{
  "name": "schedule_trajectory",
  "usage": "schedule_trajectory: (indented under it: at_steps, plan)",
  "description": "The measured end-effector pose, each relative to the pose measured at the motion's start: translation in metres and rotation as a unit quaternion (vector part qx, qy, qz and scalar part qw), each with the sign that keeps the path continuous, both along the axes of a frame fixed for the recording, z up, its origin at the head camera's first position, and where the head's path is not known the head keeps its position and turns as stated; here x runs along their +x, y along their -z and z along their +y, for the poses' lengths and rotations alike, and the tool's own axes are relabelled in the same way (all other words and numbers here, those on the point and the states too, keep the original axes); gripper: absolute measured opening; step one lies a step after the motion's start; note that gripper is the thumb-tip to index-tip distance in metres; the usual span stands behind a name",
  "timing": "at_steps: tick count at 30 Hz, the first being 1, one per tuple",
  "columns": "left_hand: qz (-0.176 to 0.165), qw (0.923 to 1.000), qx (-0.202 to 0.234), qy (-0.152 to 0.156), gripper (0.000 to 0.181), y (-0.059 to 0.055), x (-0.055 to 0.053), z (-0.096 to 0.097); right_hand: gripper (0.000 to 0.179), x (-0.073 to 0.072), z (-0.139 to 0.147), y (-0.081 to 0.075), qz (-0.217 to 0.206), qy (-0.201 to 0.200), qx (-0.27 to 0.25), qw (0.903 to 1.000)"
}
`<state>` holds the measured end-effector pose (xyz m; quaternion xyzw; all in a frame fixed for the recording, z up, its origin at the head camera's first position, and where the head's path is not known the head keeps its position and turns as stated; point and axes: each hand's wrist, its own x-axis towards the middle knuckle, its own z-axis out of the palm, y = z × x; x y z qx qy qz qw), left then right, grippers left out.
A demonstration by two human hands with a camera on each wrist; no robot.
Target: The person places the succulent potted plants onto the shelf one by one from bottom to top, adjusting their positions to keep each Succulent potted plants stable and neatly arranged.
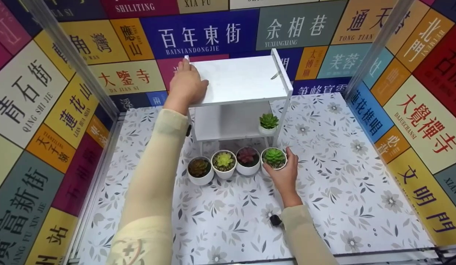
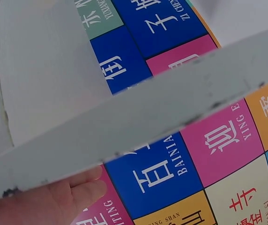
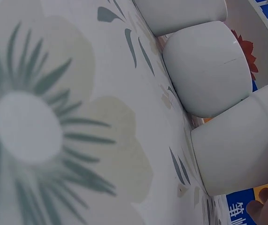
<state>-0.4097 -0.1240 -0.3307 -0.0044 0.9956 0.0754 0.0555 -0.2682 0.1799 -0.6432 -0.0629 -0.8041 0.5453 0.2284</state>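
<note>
A small white two-tier shelf (image 1: 239,79) stands at the back of the table. My left hand (image 1: 187,84) grips the left end of its top, with the thumb on the top board; in the left wrist view, the fingers (image 2: 85,190) show beyond the white side rail (image 2: 138,112). My right hand (image 1: 285,175) holds a white pot with a bright green succulent (image 1: 274,156), thumb in front and fingers round its right side. Beside it stand a dark red succulent (image 1: 248,156), a yellow-green one (image 1: 224,161) and a brownish one (image 1: 199,168), all in white pots.
Another green succulent (image 1: 268,123) in a white pot sits on the shelf's lower tier, at the right. A floral-patterned cover (image 1: 342,165) lies over the table. Panels with colourful street-name signs (image 1: 213,33) stand round the back and sides, with metal posts (image 1: 77,59) at the corners.
</note>
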Motion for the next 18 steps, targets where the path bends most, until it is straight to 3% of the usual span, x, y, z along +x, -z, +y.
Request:
schedule_trajectory:
  at_steps: [18]
  plan:
    - [-0.002, 0.9998, 0.019, -0.007, 0.082, -0.0001, 0.0015, -0.0004, 0.109, 0.001, -0.0036, 0.0089, -0.007, -0.004, -0.006, 0.9999]
